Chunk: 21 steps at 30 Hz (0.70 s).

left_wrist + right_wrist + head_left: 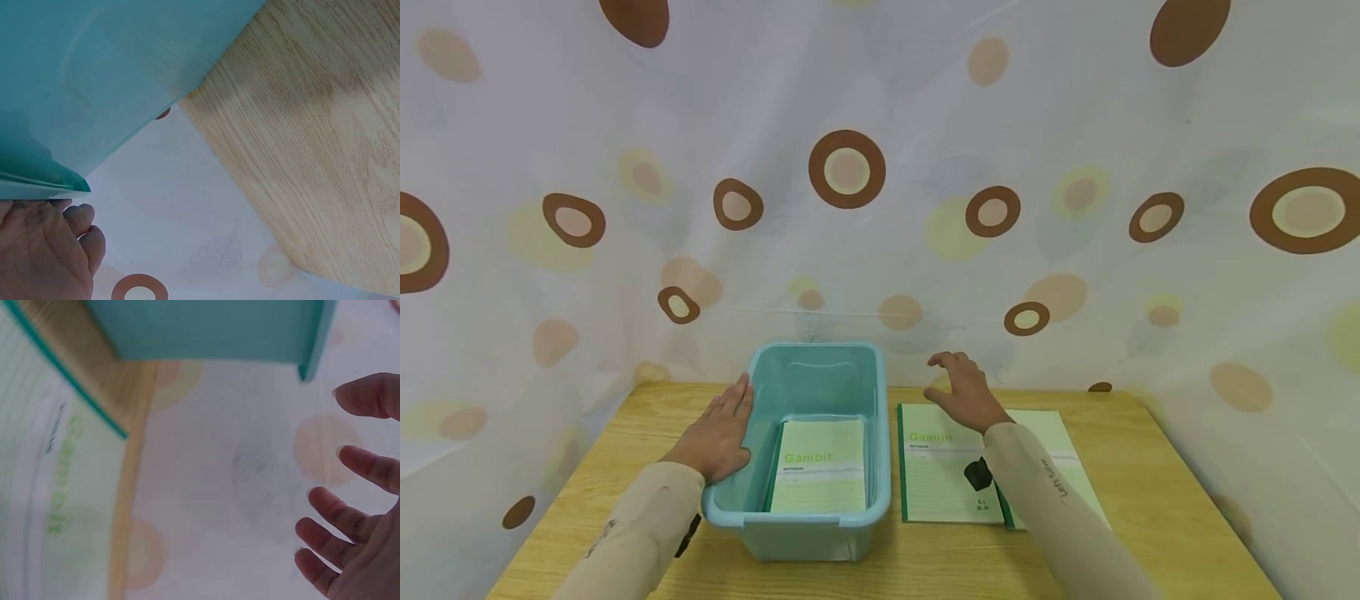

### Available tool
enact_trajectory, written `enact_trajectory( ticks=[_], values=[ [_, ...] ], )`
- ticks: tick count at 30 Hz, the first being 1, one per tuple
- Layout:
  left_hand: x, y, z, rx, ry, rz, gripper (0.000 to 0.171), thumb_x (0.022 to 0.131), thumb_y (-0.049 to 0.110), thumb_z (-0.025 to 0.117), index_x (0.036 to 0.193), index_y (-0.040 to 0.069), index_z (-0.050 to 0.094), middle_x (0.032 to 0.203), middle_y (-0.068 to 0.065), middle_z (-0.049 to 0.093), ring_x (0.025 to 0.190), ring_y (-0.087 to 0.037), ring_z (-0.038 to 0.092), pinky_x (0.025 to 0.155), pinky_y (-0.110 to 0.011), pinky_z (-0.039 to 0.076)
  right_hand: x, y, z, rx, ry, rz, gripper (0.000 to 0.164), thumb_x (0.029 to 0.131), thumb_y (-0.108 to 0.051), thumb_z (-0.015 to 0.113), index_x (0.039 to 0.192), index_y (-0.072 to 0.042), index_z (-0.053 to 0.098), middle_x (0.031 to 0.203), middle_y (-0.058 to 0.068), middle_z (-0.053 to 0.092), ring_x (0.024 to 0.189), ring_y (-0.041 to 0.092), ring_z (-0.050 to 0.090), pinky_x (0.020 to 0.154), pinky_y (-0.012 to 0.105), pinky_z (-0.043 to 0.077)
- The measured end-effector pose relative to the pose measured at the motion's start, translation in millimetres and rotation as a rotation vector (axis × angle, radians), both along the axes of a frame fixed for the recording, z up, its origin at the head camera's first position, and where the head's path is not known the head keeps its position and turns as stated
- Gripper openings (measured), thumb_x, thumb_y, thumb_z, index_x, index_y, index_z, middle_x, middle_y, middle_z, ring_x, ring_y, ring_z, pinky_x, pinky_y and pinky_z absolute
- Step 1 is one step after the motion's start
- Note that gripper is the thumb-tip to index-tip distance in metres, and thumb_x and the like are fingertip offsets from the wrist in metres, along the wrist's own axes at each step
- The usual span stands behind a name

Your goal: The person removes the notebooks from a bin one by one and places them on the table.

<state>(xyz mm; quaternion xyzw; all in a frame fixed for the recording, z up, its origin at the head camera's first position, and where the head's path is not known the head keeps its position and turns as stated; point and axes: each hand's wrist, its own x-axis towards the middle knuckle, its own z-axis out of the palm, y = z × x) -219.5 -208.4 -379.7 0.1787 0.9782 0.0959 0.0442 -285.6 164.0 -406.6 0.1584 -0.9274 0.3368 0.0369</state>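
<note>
A light blue plastic bin (882,442) stands on the table with a pale green notebook (822,487) lying inside, its cover marked "Gambit". My left hand (718,433) rests against the bin's left rim, fingers straight and side by side. The left wrist view has that hand (47,256) right at the rim's edge. Right of the bin lie two more notebooks with dark green spines, one on the left (943,483) and one on the right (1067,442), the latter partly covered by my sleeve. Over their far edge hovers my right hand (966,392), fingers spread and holding nothing.
The wooden table (1157,500) ends at the back against a white curtain (910,100) with brown and yellow oval patterns. The curtain also hangs along both sides. A small black object (977,474) sits at my right wrist.
</note>
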Motion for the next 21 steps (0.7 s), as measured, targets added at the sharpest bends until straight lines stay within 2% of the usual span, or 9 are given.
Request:
enact_trajectory(
  ticks=[9, 16, 21],
  values=[
    [0.3, -2.2, -1.5, -0.011, -0.008, 0.0, 0.08, 0.08, 0.01, 0.052, 0.147, -0.015, 0.016, 0.157, -0.029, 0.007, 0.143, -0.046, 0.011, 0.115, -0.057, 0.014, 10.4, -39.8, 34.0, -0.019, 0.022, 0.091, 0.048, 0.091, -0.025, 0.059, 0.134, -0.008, 0.046, 0.136, 0.016, 0.044, 0.124, 0.034, 0.042, 0.106, 0.057, 0.026],
    [2.3, -1.1, -0.8, -0.008, -0.026, 0.0, 0.08, 0.08, 0.01, 0.052, 0.147, -0.015, 0.015, 0.157, -0.029, 0.006, 0.143, -0.046, 0.011, 0.115, -0.057, 0.013, 17.4, -72.9, 57.7, -0.146, -0.025, 0.166, 0.059, 0.09, -0.021, 0.064, 0.141, -0.007, 0.036, 0.138, 0.018, 0.041, 0.127, 0.035, 0.041, 0.103, 0.053, 0.036],
    [0.9, 0.5, 1.2, -0.013, -0.031, 0.005, 0.081, 0.08, 0.01, 0.052, 0.147, -0.014, 0.015, 0.157, -0.029, 0.006, 0.143, -0.046, 0.011, 0.115, -0.056, 0.013, 18.0, -95.1, 69.2, -0.142, -0.024, 0.198, 0.06, 0.089, -0.021, 0.065, 0.141, -0.009, 0.037, 0.136, 0.014, 0.043, 0.127, 0.031, 0.042, 0.101, 0.049, 0.039]
  ],
)
